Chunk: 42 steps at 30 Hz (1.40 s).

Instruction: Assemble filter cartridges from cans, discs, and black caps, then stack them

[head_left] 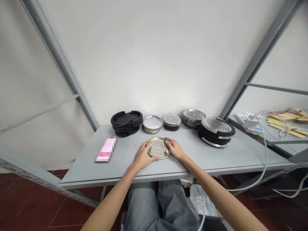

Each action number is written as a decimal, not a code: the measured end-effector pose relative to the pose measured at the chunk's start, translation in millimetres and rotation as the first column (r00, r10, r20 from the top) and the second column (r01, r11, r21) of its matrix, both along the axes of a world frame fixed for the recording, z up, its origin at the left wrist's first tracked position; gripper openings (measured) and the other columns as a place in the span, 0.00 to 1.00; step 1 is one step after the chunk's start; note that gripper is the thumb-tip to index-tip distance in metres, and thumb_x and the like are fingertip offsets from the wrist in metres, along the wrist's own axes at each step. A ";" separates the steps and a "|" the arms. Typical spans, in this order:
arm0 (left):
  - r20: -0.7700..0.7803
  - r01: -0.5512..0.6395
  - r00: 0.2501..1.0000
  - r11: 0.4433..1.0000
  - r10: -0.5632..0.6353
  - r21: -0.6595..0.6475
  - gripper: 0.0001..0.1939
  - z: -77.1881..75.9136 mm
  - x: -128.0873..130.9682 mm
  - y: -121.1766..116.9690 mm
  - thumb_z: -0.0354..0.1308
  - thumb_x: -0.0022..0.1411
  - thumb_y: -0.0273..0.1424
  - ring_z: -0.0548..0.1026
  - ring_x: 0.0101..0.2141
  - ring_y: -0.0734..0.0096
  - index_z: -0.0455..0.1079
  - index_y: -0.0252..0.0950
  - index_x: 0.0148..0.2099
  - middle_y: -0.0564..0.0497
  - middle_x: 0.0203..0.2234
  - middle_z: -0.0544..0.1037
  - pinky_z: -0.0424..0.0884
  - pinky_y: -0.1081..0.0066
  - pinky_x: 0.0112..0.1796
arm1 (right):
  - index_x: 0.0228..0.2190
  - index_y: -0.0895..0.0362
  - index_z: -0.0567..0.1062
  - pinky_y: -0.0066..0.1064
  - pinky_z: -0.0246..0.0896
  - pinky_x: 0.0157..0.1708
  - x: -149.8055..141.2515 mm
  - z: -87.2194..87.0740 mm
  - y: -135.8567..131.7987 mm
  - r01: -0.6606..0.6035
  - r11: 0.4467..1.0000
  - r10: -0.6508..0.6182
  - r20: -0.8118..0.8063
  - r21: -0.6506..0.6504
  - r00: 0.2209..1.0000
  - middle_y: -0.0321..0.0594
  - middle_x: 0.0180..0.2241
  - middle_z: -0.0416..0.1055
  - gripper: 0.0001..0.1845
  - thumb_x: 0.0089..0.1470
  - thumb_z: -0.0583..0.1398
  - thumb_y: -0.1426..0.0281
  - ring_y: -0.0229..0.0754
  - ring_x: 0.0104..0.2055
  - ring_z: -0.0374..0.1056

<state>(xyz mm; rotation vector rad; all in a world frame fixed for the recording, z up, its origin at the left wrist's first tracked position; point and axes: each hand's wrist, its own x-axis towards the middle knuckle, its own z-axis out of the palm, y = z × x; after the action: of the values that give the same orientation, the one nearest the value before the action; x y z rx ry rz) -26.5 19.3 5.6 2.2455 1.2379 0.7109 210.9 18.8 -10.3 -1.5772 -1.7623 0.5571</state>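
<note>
Against the pale wall [156,64], on the grey worktop [127,149], I have the left hand [143,156] and right hand [175,149] holding opposite sides of a gold-rimmed perforated disc [158,148], seemingly mid-handling, with black rings [125,131] stacked behind, how much is finished unclear.

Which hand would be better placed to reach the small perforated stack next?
Right, I'd judge: the right hand is nearly in front of that stack, while the left hand is farther off, across the gold-rimmed disc.
</note>
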 end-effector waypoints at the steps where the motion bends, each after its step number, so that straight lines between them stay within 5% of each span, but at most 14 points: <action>1: -0.002 -0.002 1.000 1.000 0.002 -0.005 0.50 -0.2 0.2 0.4 0.69 0.47 0.47 0.59 0.62 0.51 0.53 0.41 0.67 0.43 0.62 0.61 0.56 0.58 0.61 | 0.39 0.58 0.81 0.39 0.50 0.62 0.2 0.5 0.0 0.001 1.000 -0.001 -0.004 -0.006 1.000 0.44 0.57 0.67 0.27 0.62 0.47 0.58 0.49 0.60 0.61; 10: 0.012 -0.013 1.000 1.000 0.013 0.003 0.53 0.2 2.1 2.2 0.71 0.44 0.47 0.61 0.60 0.50 0.52 0.43 0.68 0.43 0.61 0.63 0.59 0.57 0.59 | 0.35 0.55 0.82 0.42 0.45 0.64 2.7 5.6 0.9 -0.017 0.997 0.021 0.049 -0.080 0.999 0.43 0.57 0.67 0.27 0.63 0.46 0.58 0.48 0.65 0.53; 18: 0.043 -0.023 0.999 1.000 0.022 0.020 0.55 4.0 5.4 -1.4 0.73 0.40 0.45 0.63 0.59 0.50 0.53 0.43 0.68 0.45 0.60 0.65 0.59 0.59 0.59 | 0.27 0.54 0.81 0.43 0.44 0.65 25.7 7.1 10.6 -0.189 0.980 0.196 0.158 -0.056 0.968 0.42 0.54 0.71 0.26 0.63 0.47 0.58 0.46 0.66 0.52; 26: 0.002 -0.005 1.000 0.999 0.005 0.042 0.53 4.1 4.6 -6.7 0.71 0.43 0.47 0.64 0.58 0.52 0.54 0.41 0.67 0.44 0.59 0.64 0.59 0.61 0.59 | 0.26 0.55 0.80 0.39 0.46 0.64 25.9 3.0 10.4 -0.267 0.964 0.263 0.219 -0.011 0.940 0.44 0.49 0.75 0.26 0.63 0.48 0.61 0.46 0.63 0.58; 33: -0.041 -0.009 0.999 0.999 0.011 0.042 0.51 0.1 3.3 -6.7 0.69 0.45 0.50 0.64 0.58 0.49 0.55 0.38 0.67 0.41 0.59 0.64 0.59 0.58 0.59 | 0.34 0.54 0.81 0.36 0.53 0.58 14.2 6.0 -6.5 -0.133 0.990 0.110 0.315 0.053 0.943 0.43 0.52 0.72 0.25 0.63 0.47 0.59 0.48 0.59 0.61; 42: -0.031 0.037 0.999 0.996 -0.034 0.084 0.49 -6.5 0.2 -3.6 0.66 0.48 0.53 0.63 0.58 0.50 0.56 0.34 0.66 0.40 0.60 0.63 0.58 0.58 0.59 | 0.39 0.59 0.77 0.31 0.56 0.44 5.6 9.0 -17.4 -0.098 0.988 0.034 0.456 0.118 0.890 0.49 0.41 0.76 0.26 0.66 0.43 0.59 0.46 0.45 0.68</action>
<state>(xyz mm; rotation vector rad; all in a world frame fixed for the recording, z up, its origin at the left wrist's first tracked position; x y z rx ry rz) -26.3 15.7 -0.9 2.3483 1.1992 0.7324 216.5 1.5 -1.3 -1.6435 -2.1519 0.0879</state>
